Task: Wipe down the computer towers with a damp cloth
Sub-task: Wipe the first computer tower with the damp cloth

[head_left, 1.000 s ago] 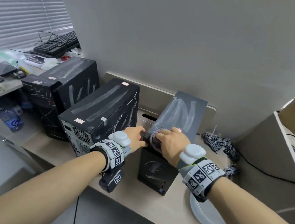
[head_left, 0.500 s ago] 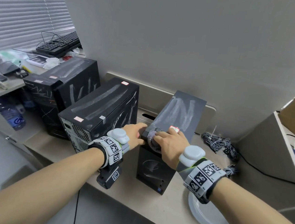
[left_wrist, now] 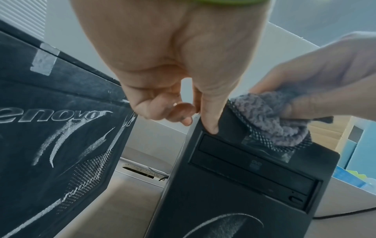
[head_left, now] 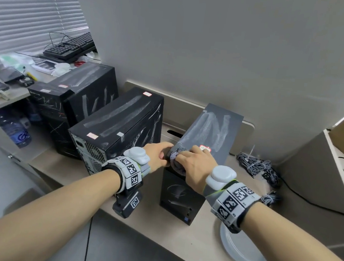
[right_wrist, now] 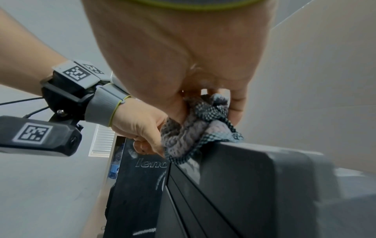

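Right hand (head_left: 193,163) barely shifted, bunched grey checked cloth (head_left: 176,159) clenched at near top edge of slim black tower (head_left: 208,131); dusty top runs away toward wall. Left hand (head_left: 157,155) grips tower's corner.

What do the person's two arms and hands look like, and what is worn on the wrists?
Both forearms are bare, without sleeves. Each wrist carries a grey band set with black-and-white square code markers, a rounded pale grey module on top, and a thin yellow-green cord. Under the left wrist hangs a black camera block with one more marker; a dark cable runs from it.
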A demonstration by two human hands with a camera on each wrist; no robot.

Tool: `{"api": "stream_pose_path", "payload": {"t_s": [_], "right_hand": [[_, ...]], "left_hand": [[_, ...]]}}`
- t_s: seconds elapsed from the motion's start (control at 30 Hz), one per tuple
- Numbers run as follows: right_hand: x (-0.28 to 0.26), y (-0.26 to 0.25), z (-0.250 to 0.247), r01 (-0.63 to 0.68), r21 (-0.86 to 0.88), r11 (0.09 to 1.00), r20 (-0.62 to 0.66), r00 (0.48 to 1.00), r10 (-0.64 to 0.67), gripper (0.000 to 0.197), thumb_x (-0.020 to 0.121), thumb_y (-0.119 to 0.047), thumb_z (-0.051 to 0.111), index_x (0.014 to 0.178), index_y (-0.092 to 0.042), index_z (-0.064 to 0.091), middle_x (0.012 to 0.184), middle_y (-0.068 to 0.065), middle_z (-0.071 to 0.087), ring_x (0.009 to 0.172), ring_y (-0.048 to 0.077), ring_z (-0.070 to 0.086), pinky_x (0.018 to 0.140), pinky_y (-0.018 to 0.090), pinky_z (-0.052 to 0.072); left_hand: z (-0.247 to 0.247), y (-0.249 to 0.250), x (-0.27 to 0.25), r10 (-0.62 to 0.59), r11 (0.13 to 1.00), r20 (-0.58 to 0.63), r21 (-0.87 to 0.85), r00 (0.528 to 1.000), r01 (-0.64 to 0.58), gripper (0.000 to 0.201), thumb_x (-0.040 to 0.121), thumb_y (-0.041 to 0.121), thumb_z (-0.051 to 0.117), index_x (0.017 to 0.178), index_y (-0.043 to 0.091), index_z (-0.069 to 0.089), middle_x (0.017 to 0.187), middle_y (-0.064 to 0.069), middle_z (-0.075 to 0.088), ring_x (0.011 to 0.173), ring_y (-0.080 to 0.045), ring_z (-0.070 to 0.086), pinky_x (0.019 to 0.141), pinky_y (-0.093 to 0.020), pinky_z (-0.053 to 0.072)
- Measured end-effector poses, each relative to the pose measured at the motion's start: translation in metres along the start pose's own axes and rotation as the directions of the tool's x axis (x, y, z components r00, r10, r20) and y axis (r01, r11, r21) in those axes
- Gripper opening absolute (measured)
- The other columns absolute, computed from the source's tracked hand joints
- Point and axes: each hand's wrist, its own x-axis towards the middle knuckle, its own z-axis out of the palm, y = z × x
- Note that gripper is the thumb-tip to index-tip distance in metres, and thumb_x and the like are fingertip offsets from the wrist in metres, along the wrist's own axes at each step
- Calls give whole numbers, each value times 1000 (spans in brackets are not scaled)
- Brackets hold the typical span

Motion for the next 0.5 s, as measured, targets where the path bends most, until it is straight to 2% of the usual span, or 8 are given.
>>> {"api": "stream_pose_path", "payload": {"t_s": [0.07, 0.13, 0.2, 0.23, 0.3, 0.4, 0.47, 0.5], "right_hand": [[12, -7, 1, 10, 50, 999, -14, 1000, -9, 21, 85, -14, 50, 101, -26, 55, 108, -10, 58, 100, 21, 41, 75, 33, 30], [21, -14, 3, 14, 73, 997, -30, 999, -12, 22, 85, -14, 50, 102, -26, 55, 110, -13, 59, 100, 20, 41, 73, 32, 29], [20, -12, 5, 20, 75, 997, -49, 999, -17, 24, 84, -13, 50, 104, -25, 56, 110, -13, 59, 99, 21, 41, 73, 32, 29], [17, -10, 4, 16, 88, 996, -54, 998, -11, 24, 83, -12, 51, 102, -25, 56, 109, -12, 60, 97, 20, 40, 72, 32, 28], [4, -1, 5, -8, 90, 996, -52, 999, 12, 23, 81, -10, 51, 98, -25, 55, 106, -11, 60, 89, 18, 34, 73, 31, 27], [-9, 9, 7, -19, 39, 999, -70, 997, 22, 23, 82, -12, 51, 100, -26, 56, 104, -12, 60, 85, 17, 29, 74, 30, 27], [-6, 6, 6, -15, 42, 999, -52, 998, 17, 22, 84, -13, 50, 100, -27, 55, 106, -12, 59, 86, 17, 28, 74, 31, 27], [-1, 2, 5, -3, 51, 999, -45, 999, 5, 21, 84, -13, 49, 100, -27, 54, 106, -12, 59, 86, 16, 27, 74, 31, 26]], "left_hand": [[-1, 4, -1, -7, 1000, 3, -3, 1000, 7, 33, 80, 6, 59, 107, 26, 62, 75, 2, 55, 70, -16, 46, 68, -21, 42], [1, 7, -1, -17, 1000, 6, 24, 1000, 17, 21, 81, 4, 52, 97, 15, 61, 79, -4, 55, 73, -17, 43, 67, -27, 42], [2, 7, -1, -26, 1000, 2, -10, 1000, 26, 20, 83, 3, 51, 95, 15, 60, 82, -6, 56, 75, -16, 44, 64, -21, 41], [2, 8, -2, -31, 999, 8, -42, 999, 32, 22, 84, 3, 53, 96, 21, 59, 84, -4, 55, 77, -15, 45, 63, -16, 39], [1, 7, -2, -10, 999, 10, -46, 1000, 11, 35, 83, 5, 60, 109, 28, 61, 83, -1, 57, 76, -14, 48, 63, -13, 38], [-2, 7, -5, 7, 999, 26, 47, 1000, -8, 44, 79, 12, 68, 118, 30, 60, 72, -1, 55, 68, -15, 50, 63, -21, 41], [-1, 9, -4, -1, 995, 21, 96, 1000, -1, 43, 81, 11, 65, 121, 26, 59, 70, 4, 52, 70, -17, 51, 65, -24, 42], [0, 10, -3, -17, 994, 10, 109, 1000, 16, 40, 83, 10, 61, 121, 23, 60, 74, 3, 55, 73, -19, 52, 68, -24, 42]]}}
